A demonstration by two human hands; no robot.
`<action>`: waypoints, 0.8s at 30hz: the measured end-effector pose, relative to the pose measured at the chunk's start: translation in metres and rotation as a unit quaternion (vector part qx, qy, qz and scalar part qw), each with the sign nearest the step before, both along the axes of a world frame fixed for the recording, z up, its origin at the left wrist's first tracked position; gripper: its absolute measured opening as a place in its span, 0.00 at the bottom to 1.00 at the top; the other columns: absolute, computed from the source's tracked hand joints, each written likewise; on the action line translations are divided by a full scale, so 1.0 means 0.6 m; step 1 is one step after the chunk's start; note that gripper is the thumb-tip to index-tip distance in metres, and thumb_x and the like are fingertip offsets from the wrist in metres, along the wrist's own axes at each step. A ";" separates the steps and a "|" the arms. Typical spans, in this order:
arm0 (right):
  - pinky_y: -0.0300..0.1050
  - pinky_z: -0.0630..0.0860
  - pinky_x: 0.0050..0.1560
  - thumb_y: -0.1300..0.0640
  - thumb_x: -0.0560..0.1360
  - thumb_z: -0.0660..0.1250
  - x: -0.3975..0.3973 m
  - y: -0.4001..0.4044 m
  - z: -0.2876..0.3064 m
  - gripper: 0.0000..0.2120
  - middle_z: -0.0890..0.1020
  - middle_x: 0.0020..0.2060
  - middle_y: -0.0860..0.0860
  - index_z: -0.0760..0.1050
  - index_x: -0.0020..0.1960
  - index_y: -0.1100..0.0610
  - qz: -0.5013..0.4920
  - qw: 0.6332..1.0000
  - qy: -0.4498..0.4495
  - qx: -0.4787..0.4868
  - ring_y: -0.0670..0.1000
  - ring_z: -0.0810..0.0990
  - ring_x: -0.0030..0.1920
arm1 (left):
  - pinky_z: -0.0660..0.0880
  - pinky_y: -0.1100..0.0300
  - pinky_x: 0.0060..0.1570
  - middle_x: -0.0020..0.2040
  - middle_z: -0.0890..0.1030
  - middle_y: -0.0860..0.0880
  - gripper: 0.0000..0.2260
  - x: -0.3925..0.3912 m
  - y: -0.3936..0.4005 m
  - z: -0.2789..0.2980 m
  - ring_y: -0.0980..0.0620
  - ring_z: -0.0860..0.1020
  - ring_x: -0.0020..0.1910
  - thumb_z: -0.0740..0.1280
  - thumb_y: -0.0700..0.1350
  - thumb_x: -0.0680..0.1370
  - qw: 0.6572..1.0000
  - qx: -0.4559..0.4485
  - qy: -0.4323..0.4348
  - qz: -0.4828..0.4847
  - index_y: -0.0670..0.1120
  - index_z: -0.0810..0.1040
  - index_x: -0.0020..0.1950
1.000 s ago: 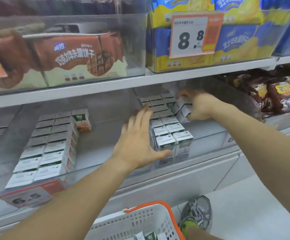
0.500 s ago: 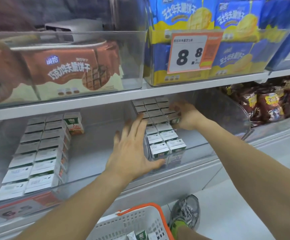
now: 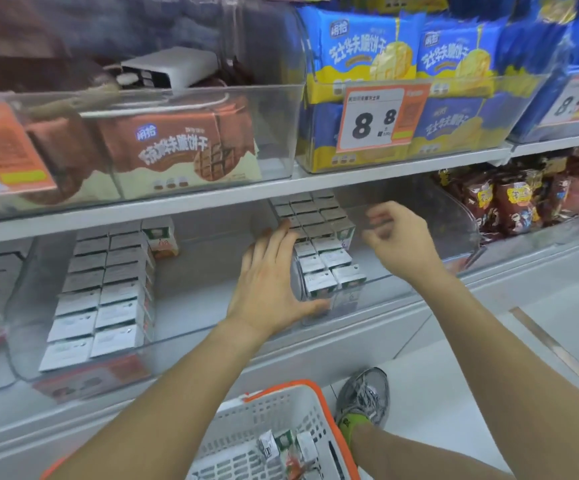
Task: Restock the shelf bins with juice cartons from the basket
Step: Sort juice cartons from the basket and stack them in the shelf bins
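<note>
Small white-topped juice cartons (image 3: 322, 251) stand in two packed rows inside a clear shelf bin (image 3: 461, 237) on the lower shelf. My left hand (image 3: 270, 285) lies flat with straight fingers against the left side of those rows. My right hand (image 3: 399, 240) hovers just right of the rows, fingers loosely curled, holding nothing. Below, a white basket (image 3: 264, 417) with an orange rim holds a few loose cartons (image 3: 288, 448). A second clear bin (image 3: 21, 341) to the left holds more cartons (image 3: 101, 296) in rows.
The upper shelf carries bins of brown wafer packs (image 3: 184, 147) and blue-yellow wafer packs (image 3: 378, 57) with an 8.8 price tag (image 3: 374, 116). Dark snack bags (image 3: 509, 199) fill the bin to the right. My shoe (image 3: 360, 400) stands on the floor beside the basket.
My right hand has let go of the cartons at the rear of the rows and drawn back to the right, now apart from them. My left hand stays pressed against the rows' left side.
</note>
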State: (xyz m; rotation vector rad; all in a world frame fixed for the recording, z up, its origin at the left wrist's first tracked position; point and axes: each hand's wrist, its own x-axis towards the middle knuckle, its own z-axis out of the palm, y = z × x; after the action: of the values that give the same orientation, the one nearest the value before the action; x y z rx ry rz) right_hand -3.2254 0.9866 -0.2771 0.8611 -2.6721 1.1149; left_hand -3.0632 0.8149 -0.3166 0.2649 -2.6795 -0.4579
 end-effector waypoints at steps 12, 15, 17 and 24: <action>0.35 0.74 0.41 0.61 0.75 0.71 0.323 -0.035 -0.269 0.08 0.80 0.42 0.45 0.77 0.52 0.53 0.165 0.956 -0.239 0.030 0.43 0.77 0.34 | 0.73 0.56 0.50 0.48 0.75 0.56 0.06 0.349 0.035 -0.258 0.54 0.74 0.48 0.64 0.42 0.77 0.973 0.219 -0.053 0.057 0.48 0.76 0.52; 0.39 0.73 0.47 0.57 0.75 0.72 0.352 -0.056 -0.365 0.12 0.77 0.47 0.46 0.76 0.57 0.55 0.205 0.914 -0.301 0.179 0.46 0.77 0.38 | 0.72 0.59 0.50 0.52 0.77 0.51 0.09 0.435 0.014 -0.349 0.52 0.76 0.50 0.67 0.39 0.77 0.936 0.285 -0.156 0.136 0.46 0.77 0.57; 0.40 0.72 0.49 0.54 0.75 0.72 0.367 -0.066 -0.420 0.16 0.76 0.51 0.50 0.75 0.60 0.56 0.209 0.890 -0.307 0.263 0.50 0.78 0.44 | 0.71 0.61 0.49 0.53 0.77 0.51 0.10 0.477 0.009 -0.394 0.51 0.77 0.51 0.68 0.41 0.77 0.911 0.312 -0.216 0.161 0.46 0.76 0.59; 0.40 0.73 0.47 0.67 0.74 0.67 0.394 -0.084 -0.540 0.34 0.59 0.72 0.57 0.62 0.76 0.49 0.179 0.863 -0.284 0.378 0.57 0.77 0.50 | 0.75 0.52 0.57 0.60 0.76 0.48 0.17 0.533 0.020 -0.495 0.48 0.76 0.56 0.70 0.42 0.76 0.850 0.381 -0.281 0.230 0.48 0.75 0.64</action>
State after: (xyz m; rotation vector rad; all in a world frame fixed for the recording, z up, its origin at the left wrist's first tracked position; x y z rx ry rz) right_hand -2.9892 0.9365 -0.6012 1.3543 -3.6492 0.3185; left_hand -2.7436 0.8269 -0.6135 1.4235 -2.6444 -1.4453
